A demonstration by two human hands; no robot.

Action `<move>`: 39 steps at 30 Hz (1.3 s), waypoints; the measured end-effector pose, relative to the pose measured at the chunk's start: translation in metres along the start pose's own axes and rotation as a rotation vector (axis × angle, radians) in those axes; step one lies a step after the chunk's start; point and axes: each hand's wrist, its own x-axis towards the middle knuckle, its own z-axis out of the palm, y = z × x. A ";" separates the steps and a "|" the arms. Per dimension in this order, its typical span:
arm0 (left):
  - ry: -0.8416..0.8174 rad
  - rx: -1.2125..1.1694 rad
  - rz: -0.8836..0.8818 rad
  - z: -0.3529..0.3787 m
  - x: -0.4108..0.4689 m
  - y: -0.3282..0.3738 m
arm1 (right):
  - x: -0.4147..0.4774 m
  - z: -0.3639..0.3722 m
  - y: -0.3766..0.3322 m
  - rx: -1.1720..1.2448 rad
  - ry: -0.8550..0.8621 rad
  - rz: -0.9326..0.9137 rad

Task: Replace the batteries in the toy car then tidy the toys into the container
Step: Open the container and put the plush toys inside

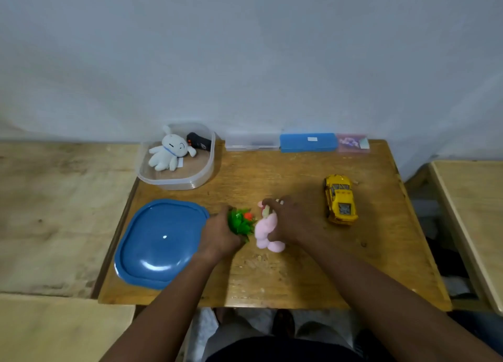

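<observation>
Toy car (340, 199), yellow, sits at the right of the wooden table (272, 274), untouched, just right of the hands. The right hand (290, 220) is closed around a pink plush (265, 232) at frame centre; the left hand (219, 232) grips a green plastic toy (241, 221) touching it. A blue lid (158, 242) lies at lower left. The clear container (177, 182) at upper left holds a white plush (170, 151) and a black object (199, 141). Three cases line the far edge: clear (251, 142), blue (308, 142), pink (353, 142).

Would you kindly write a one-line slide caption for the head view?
Left hand grips a green toy, right hand a pink plush; yellow car waits outside the clear container.
</observation>
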 end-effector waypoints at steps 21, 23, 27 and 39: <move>0.386 -0.078 0.099 -0.204 0.139 -0.085 | 0.168 -0.071 -0.223 -0.082 0.240 -0.275; 0.328 -0.025 0.154 -0.201 0.161 -0.098 | 0.187 -0.060 -0.229 -0.144 0.156 -0.225; 0.198 0.134 0.236 -0.191 0.189 -0.116 | 0.207 -0.040 -0.231 -0.246 0.116 -0.209; 0.097 0.286 0.274 -0.174 0.201 -0.129 | 0.215 -0.017 -0.227 -0.442 0.093 -0.164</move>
